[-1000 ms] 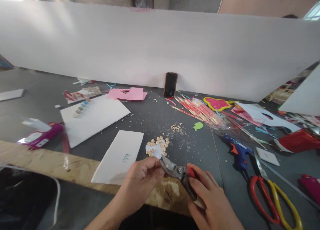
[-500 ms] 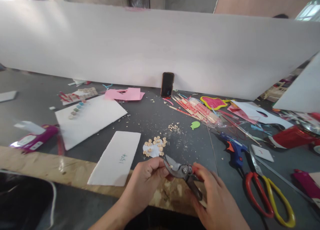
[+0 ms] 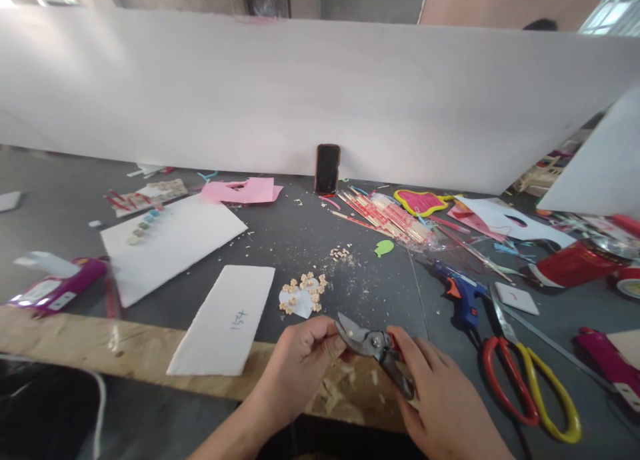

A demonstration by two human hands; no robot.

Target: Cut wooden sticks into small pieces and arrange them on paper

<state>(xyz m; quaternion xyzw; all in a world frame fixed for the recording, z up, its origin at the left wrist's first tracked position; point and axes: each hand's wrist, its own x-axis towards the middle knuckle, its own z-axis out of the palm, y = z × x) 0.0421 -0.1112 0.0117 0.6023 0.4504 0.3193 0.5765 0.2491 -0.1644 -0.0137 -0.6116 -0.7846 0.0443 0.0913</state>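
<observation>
On the dark grey desk, my hands meet at a pair of pruning shears.

Left of my hands lies a rectangular white card with a handwritten number; to their right, long scissors with one red and one yellow handle lie apart from my grip. My right hand is wrapped round the handles of the grey metal pruning shears with red on the grip, probably so I can squeeze them alone. My left hand is pinched narrow at the parted blades, seemingly to steady something small there; what it grips, I cannot tell. Just beyond my fingers sits a white cutout edged with little knobbly tan clusters, perhaps near for easy reach. Farther out are loose tan bits, and a tiny pale bit shows between the blades.
</observation>
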